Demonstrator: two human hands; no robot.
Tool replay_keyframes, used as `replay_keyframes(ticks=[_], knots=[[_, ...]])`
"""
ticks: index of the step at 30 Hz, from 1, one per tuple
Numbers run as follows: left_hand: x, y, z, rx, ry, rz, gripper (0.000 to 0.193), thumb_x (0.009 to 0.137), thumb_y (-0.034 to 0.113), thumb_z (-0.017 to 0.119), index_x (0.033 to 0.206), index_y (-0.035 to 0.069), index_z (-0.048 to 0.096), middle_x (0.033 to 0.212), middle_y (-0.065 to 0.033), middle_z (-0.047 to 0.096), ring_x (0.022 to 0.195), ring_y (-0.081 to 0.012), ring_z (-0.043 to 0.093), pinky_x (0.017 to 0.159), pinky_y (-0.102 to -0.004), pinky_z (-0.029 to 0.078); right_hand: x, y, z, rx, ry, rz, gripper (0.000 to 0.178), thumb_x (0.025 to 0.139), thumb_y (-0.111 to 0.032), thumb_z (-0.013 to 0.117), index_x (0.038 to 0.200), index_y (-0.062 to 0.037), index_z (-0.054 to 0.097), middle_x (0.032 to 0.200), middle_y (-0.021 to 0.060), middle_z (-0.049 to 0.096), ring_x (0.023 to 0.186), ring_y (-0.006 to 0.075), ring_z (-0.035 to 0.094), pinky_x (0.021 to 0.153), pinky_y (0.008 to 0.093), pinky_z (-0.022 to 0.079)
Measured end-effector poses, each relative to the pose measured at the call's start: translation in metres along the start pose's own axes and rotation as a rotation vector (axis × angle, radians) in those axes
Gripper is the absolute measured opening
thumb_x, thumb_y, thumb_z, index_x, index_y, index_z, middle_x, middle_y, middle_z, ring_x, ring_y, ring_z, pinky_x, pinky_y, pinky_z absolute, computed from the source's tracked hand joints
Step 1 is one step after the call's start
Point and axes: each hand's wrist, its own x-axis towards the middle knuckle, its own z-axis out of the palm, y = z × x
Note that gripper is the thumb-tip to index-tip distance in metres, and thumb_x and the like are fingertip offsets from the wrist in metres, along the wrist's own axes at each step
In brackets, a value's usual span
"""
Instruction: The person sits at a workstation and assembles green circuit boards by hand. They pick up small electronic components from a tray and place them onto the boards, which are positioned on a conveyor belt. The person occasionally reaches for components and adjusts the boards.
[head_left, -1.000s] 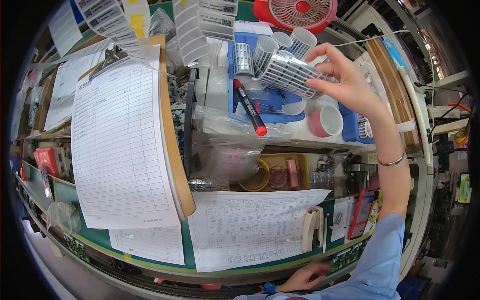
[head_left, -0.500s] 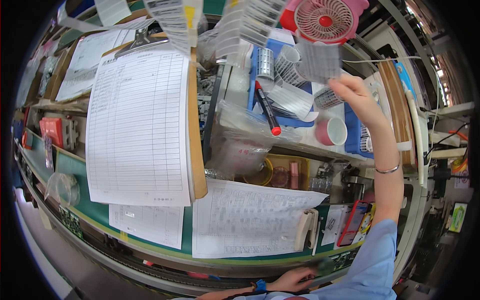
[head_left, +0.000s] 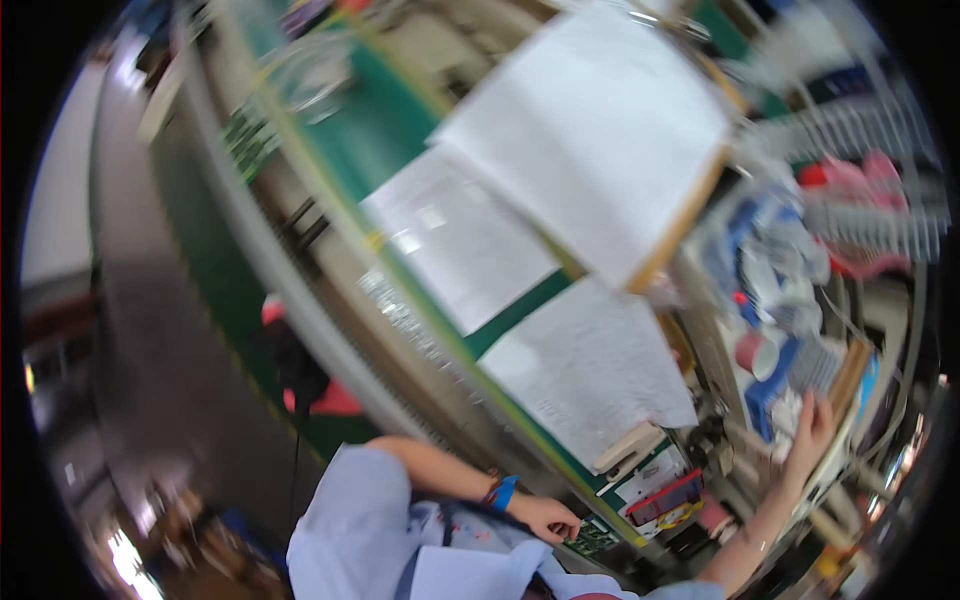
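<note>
At the lower right, my right hand (head_left: 816, 422) pinches a grey-white sheet of strips (head_left: 815, 367), which look like labels. It is over a blue tray (head_left: 768, 398), beside a pink cup (head_left: 757, 355). My left hand (head_left: 548, 518), with a blue wristband (head_left: 505, 493) on its wrist, is low and close to my body. Its fingers are curled; whether they hold anything is hidden. Just beyond its fingertips is a green circuit board (head_left: 594, 538); I cannot tell whether they touch. The whole view is smeared by motion.
Paper sheets (head_left: 590, 365) and a thick clipboard (head_left: 715, 200) cover the green bench. A stapler (head_left: 630, 447) and a red-edged phone (head_left: 665, 497) lie near its edge. A rail with circuit boards (head_left: 400, 310) runs along the front. A pink fan (head_left: 855, 215) stands at the far right.
The view has swung left and tilted, so the bench appears turned and the aisle shows. My right hand still holds the strip sheet, now lower over the tray. My left forearm has come into fuller view.
</note>
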Motion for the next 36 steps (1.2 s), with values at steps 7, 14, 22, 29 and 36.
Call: replay_keyframes(ticks=[7,14,22,29,36], knots=[[-0.037,0.111,-0.023,0.561,0.498,0.52,0.017,0.08,0.014,0.056,0.095,0.006,0.057,0.084,-0.0102,0.057,0.074,-0.027,0.056,0.063,-0.0373,0.044,-0.036,-0.083,-0.031,-0.212,-0.11,-0.053,0.022,0.091,-0.015,0.052,0.076,0.0001,0.047,0.072,-0.0022,0.044,0.068,0.0063,0.039,0.06,0.0225,0.033],[-0.349,0.127,-0.104,1.081,2.277,-0.289,0.021,0.072,0.009,0.061,0.089,0.002,0.052,0.087,-0.0154,0.052,0.085,-0.032,0.049,0.075,-0.0409,0.039,-0.045,-0.15,0.039,-0.128,-0.218,-0.131,0.019,0.091,-0.014,0.051,0.078,-0.0008,0.049,0.073,-0.002,0.047,0.069,0.0048,0.04,0.063,0.0199,0.033],[-0.502,-0.006,-0.123,0.549,2.476,-0.843,0.047,0.08,0.03,0.057,0.117,0.004,0.047,0.103,-0.0172,0.057,0.1,-0.0345,0.051,0.084,-0.0456,0.041,-0.066,-0.212,0.106,-0.083,-0.362,-0.212,0.03,0.09,-0.009,0.052,0.065,-0.0049,0.036,0.064,-0.0043,0.032,0.06,0.0049,0.027,0.053,0.0224,0.022],[-0.442,0.088,-0.098,0.424,2.517,-0.261,0.034,0.084,0.006,0.046,0.118,0.003,0.039,0.071,-0.0104,0.057,0.062,-0.0245,0.058,0.064,-0.035,0.045,-0.064,-0.187,0.102,-0.068,-0.403,-0.222,0.019,0.09,-0.01,0.051,0.074,-0.0005,0.05,0.068,-0.0028,0.046,0.062,0.0045,0.038,0.056,0.0203,0.03],[-0.36,0.077,-0.116,0.212,1.911,-0.012,0.024,0.08,-0.002,0.056,0.103,0.002,0.052,0.069,-0.0014,0.05,0.063,-0.0103,0.054,0.061,-0.0229,0.044,-0.083,-0.183,0.118,0.162,-0.625,-0.161,0.01,0.088,-0.003,0.051,0.084,0.0055,0.055,0.073,-0.0025,0.053,0.06,0.0013,0.033,0.052,0.0178,0.026]])
